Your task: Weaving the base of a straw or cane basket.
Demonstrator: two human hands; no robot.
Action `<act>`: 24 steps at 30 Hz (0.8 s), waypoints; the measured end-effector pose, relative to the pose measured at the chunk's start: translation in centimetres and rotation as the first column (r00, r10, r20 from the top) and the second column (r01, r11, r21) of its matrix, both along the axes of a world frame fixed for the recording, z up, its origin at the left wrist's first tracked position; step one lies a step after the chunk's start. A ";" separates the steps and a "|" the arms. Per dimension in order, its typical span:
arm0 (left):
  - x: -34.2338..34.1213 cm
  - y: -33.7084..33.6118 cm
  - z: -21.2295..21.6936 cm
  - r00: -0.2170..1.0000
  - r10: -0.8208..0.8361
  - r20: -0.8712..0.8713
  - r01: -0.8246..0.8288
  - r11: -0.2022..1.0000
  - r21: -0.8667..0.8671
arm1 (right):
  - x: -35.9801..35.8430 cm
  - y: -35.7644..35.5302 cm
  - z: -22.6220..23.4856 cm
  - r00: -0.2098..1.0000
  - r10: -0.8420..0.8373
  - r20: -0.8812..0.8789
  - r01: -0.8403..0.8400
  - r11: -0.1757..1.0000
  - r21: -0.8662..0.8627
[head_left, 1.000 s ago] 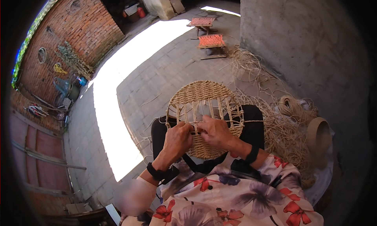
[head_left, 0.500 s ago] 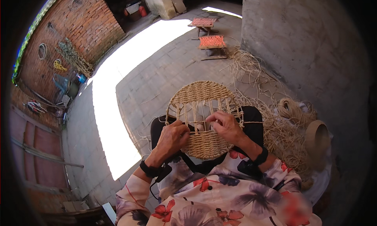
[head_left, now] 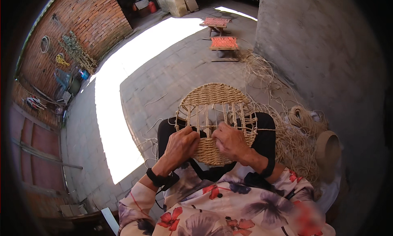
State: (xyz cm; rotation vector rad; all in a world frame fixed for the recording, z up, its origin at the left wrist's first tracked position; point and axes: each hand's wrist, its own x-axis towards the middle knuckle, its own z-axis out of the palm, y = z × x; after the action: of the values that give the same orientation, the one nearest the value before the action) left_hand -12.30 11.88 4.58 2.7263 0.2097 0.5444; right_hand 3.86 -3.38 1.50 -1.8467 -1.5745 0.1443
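Observation:
An oval, basket-like piece of straw-coloured cord (head_left: 215, 92) rests at my lap, between my knees. Its far and near ends are densely woven; between them run bare lengthwise strands with open gaps. My left hand (head_left: 182, 144) is closed on the left of the near woven band, fingertips curled at its inner edge. My right hand (head_left: 232, 141) is closed by the same edge, its fingers bent in a pinch at a thin cord; the fingertips are partly hidden. A strand of cord (head_left: 268, 129) stretches from the piece's right side across my right knee.
Loose cord lies in a tangled heap (head_left: 292, 146) at my right, with a coil (head_left: 301, 116) and a tan ring-shaped roll (head_left: 328, 148). Two low stools with red woven seats (head_left: 224, 42) stand ahead. A grey wall (head_left: 315, 43) rises at the right, a brick wall (head_left: 94, 19) at the left.
My right hand has turned over and come down and toward my left hand, covering more of the near woven band. My left hand stays at its place. The view has shifted slightly.

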 end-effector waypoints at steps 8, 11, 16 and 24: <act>-1.1 1.2 0.9 0.987 0.097 0.125 -0.051 0.944 -0.326 | -1.2 3.4 -0.7 0.989 0.142 -0.034 -0.139 0.988 0.071; -2.9 2.9 1.5 0.917 0.374 0.139 -0.284 0.856 -0.431 | -1.0 3.2 -0.9 0.977 0.152 -0.149 -0.139 0.986 0.091; -4.6 2.6 0.3 0.918 0.390 0.068 -0.339 0.864 -0.373 | -0.9 3.2 -0.6 0.968 0.133 -0.215 -0.116 0.989 0.088; -4.0 1.7 -0.3 0.927 0.375 0.031 -0.355 0.899 -0.258 | -1.0 3.2 -0.4 0.969 0.124 -0.215 -0.112 0.991 0.067</act>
State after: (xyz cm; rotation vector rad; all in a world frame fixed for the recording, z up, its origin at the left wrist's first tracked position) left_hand -16.27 13.59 4.26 2.4227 0.7303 0.6762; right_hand 2.87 -0.16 1.13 -1.6350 -1.5185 0.3446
